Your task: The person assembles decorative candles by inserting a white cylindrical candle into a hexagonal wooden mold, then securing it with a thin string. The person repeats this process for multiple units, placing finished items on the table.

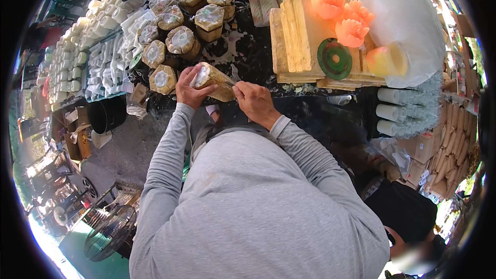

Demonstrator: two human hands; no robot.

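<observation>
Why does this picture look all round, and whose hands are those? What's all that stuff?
There's no robot, just a person. A wide fisheye camera on the person's head looks down, so straight edges bend and you see their grey shirt. The left hand grips a chunky yellow-brown piece with a whitish end. The right hand is at its other end; whether it also holds something small, I can't tell. On the dark table are similar chunky pieces; farther left are many white cylinders. To the right, orange flower shapes and a green disc sit by yellowish slabs.
</observation>
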